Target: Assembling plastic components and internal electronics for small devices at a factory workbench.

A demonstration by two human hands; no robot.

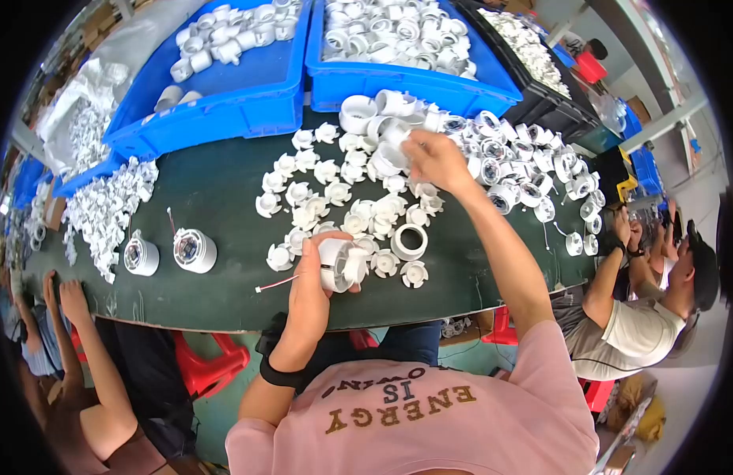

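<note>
My left hand (307, 289) is closed round a white round plastic housing (333, 267). A thin wire with a small white connector (263, 288) sticks out from it to the left. My right hand (439, 161) is stretched forward to the pile below the blue bins, its fingers closed on the edge of a white plastic sleeve (393, 152); the fingertips are partly hidden and slightly blurred. Many white clawed caps (298, 192) lie between and left of my hands. A loose white ring (409, 241) lies just right of the held housing.
Two blue bins (216, 120) of white parts line the table's far side, with a black crate (568, 107) at right. Assembled round units (501, 162) are heaped at right; two wired housings (195, 251) stand at left. Co-workers sit on both sides, one person's arm (97, 348) at left.
</note>
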